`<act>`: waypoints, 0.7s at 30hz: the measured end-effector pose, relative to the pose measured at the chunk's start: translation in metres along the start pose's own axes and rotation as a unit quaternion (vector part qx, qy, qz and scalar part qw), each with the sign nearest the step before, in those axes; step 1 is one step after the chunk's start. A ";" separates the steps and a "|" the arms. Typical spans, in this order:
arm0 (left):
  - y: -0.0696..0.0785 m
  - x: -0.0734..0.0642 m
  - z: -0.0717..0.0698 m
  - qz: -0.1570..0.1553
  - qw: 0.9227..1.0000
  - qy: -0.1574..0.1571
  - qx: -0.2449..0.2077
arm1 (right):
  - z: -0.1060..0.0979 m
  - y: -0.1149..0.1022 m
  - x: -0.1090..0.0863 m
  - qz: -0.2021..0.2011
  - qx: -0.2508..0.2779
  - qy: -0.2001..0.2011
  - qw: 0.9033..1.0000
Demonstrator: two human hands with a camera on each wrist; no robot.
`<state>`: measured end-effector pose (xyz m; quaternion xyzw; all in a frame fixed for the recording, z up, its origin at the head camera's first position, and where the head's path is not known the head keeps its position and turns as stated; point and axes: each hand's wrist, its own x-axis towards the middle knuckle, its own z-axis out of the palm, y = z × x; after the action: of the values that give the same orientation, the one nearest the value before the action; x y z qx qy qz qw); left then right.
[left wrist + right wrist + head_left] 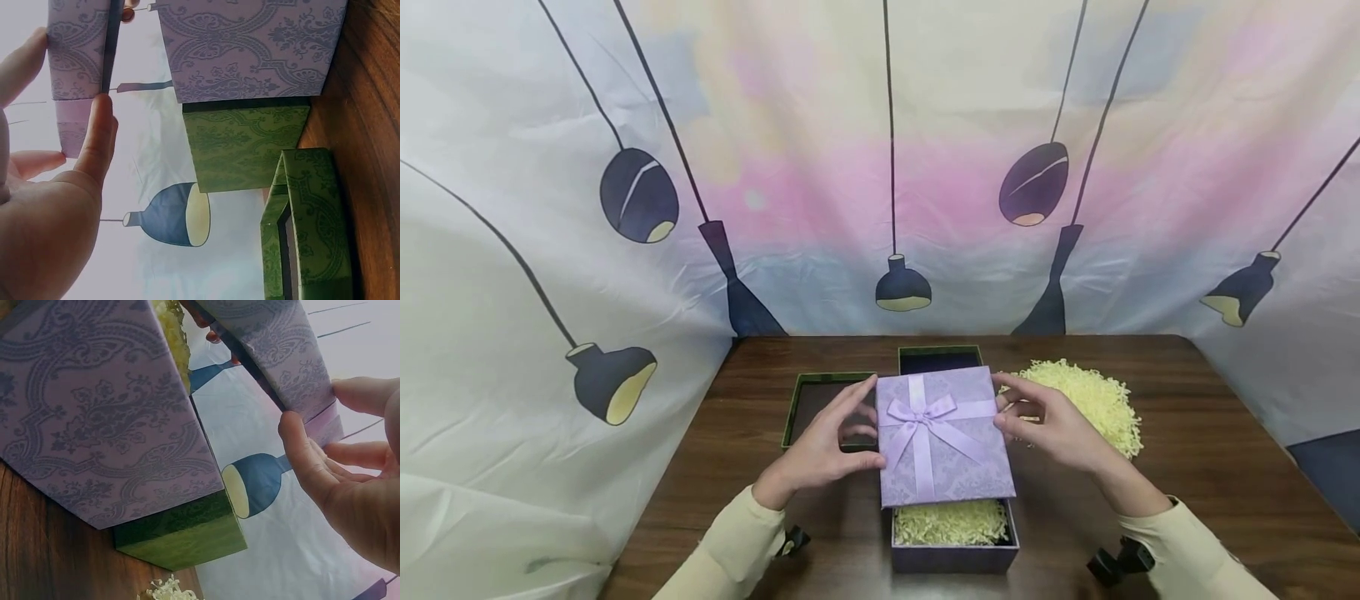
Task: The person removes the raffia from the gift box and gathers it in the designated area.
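A lilac gift box lid (962, 479) with a damask pattern and a ribbon bow hangs between both hands, over the matching box base (955, 559). Pale yellow shredded paper (951, 523) fills the base and shows at its near end. My left hand (831, 442) grips the lid's left side, thumb toward the near end. On the opposite side, fingers and thumb of my right hand (1048, 421) pinch the lid's edge. Both wrist views show a gap between the raised lid (284, 353) and the base (112, 419).
Behind the lilac base stands a green patterned box (250, 147) with a dark inside. A shallow green lid (322, 219) lies open side up at the left. A heap of yellow shredded paper (1093, 404) sits at the right on the wooden table (1195, 467).
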<state>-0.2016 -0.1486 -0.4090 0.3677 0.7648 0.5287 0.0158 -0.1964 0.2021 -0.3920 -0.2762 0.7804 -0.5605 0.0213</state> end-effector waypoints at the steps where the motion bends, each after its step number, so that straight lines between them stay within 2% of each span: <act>1: 0.000 0.001 0.000 0.002 1.000 0.002 0.002 | 0.000 0.000 0.001 0.001 -0.002 0.001 1.000; 7: 0.001 0.004 -0.002 0.001 1.000 0.004 0.006 | -0.003 -0.002 0.003 0.014 -0.019 0.022 0.999; 12: 0.004 0.006 -0.005 0.000 1.000 0.018 0.008 | -0.002 -0.004 0.007 0.022 -0.020 0.031 0.999; 21: 0.005 0.011 -0.010 0.036 0.999 0.024 0.003 | 0.001 -0.004 0.011 0.024 -0.018 0.059 0.998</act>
<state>-0.2116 -0.1494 -0.3967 0.3819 0.7528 0.5356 -0.0224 -0.2041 0.1955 -0.3856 -0.2244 0.7965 -0.5612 -0.0166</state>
